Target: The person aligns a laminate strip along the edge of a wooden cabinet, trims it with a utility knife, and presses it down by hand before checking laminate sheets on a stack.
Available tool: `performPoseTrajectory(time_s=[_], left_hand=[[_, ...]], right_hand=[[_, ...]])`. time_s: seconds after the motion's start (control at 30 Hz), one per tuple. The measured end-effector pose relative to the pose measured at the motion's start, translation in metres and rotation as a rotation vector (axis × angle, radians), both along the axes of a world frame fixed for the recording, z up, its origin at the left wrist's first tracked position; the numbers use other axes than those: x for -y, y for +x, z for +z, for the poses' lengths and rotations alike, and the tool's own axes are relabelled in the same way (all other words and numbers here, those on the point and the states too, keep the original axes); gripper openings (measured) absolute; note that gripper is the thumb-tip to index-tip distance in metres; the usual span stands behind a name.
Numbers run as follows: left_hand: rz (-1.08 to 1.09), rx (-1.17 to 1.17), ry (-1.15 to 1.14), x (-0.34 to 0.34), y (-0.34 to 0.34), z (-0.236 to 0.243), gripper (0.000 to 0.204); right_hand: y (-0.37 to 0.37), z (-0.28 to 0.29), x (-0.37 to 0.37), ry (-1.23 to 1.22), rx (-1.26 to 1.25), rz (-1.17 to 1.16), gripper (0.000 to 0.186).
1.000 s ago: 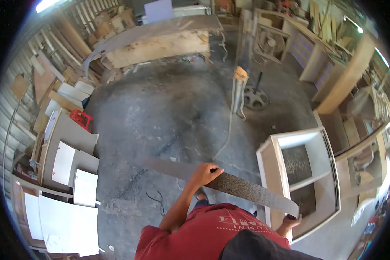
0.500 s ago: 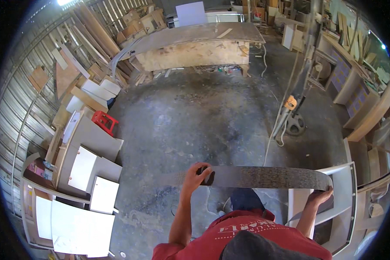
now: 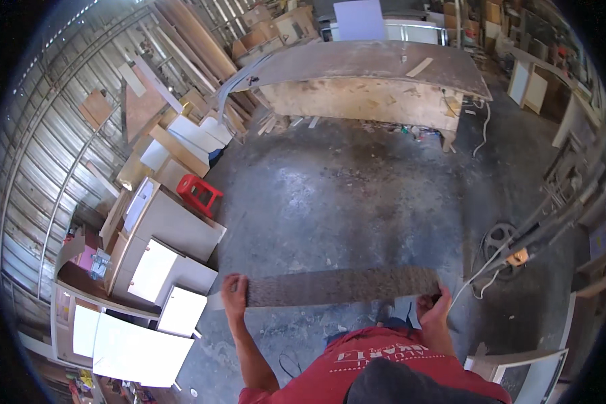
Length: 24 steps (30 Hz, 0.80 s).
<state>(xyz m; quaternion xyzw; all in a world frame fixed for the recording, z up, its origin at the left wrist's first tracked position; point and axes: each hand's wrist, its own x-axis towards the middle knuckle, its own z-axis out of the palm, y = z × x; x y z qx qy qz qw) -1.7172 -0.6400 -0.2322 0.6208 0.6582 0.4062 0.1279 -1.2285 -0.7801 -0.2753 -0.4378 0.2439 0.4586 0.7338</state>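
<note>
A long, thin strip (image 3: pixel 343 287) with a dark grey-brown, streaked wood-like surface stretches across in front of my body. Its left part is in my left hand (image 3: pixel 235 295), whose fingers are closed on it, and a paler end sticks out beyond. At the other end, my right hand (image 3: pixel 434 306) grips the strip, which curves slightly there. The strip is held up above the concrete floor, and it covers part of the floor and my legs.
A large workbench (image 3: pixel 370 60) stands across the far side. On the left are a red plastic stool (image 3: pixel 198 194), grey cabinet panels (image 3: pixel 175 219) and white boards (image 3: pixel 141 350). To the right are a wheeled stand (image 3: pixel 500 244) with a cable and a white-framed cabinet (image 3: pixel 518 363).
My view has swung rightward, shifting the room. Both hands still hold the strip; my left hand now sits nearer its left end, and more streaked surface shows between the hands.
</note>
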Motion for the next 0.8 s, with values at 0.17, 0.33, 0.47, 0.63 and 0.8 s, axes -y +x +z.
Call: performPoseTrajectory(time_s=[0.17,0.33,0.47,0.63,0.8], left_hand=[[0.89,-0.028,0.584,-0.05,0.019,-0.019,0.052],[0.504,1.717,0.025,-0.174,0.056,-0.084,0.066],[0.313,1.827,-0.177,-0.334,0.099,-0.159,0.055],[-0.103,1.238,-0.777,-0.481,0.212,-0.189,0.059],[0.139,1.334,-1.32,-0.589,0.342,-0.167,0.071]], right_hand=[[0.023,0.066,-0.133,0.354,0.142,0.198,0.015],[0.034,0.089,-0.271,0.274,0.229,0.102,0.016],[0.046,0.098,-0.368,0.325,0.334,0.105,0.018],[0.054,0.14,-0.486,0.259,0.382,-0.059,0.02],[0.068,0.165,-0.561,0.109,0.349,-0.238,0.022]])
